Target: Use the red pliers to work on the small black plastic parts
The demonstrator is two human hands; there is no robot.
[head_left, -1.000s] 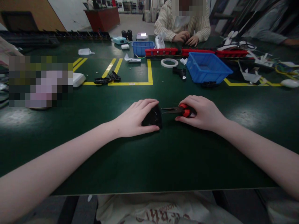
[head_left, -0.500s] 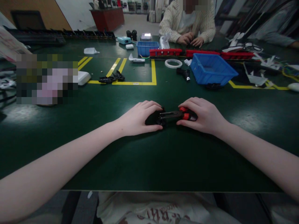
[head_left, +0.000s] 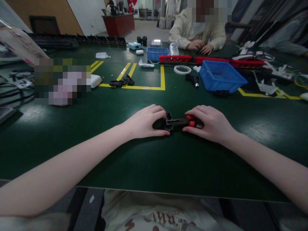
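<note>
My left hand (head_left: 150,122) is closed around a small black part (head_left: 159,124), thumb on the near side and fingers on the far side; what kind of part it is I cannot make out. In my right hand (head_left: 208,122) is a pair of pliers (head_left: 184,122) with red and black handles, gripped at the handles. Its dark jaws point left and reach the right end of the black part, between the two hands. Both hands rest low over the green table (head_left: 154,160). The palm sides of both hands are hidden.
Ahead stand a blue bin (head_left: 222,77) and a smaller blue bin (head_left: 156,53). A black-handled tool (head_left: 192,80), a white tape roll (head_left: 182,69) and black parts (head_left: 121,81) lie nearer. Red strips (head_left: 211,60) run across the back, before a seated person (head_left: 197,32).
The plier handles look closer together than before, and the jaws sit nearer the black part's end. The whole view has shifted slightly.
</note>
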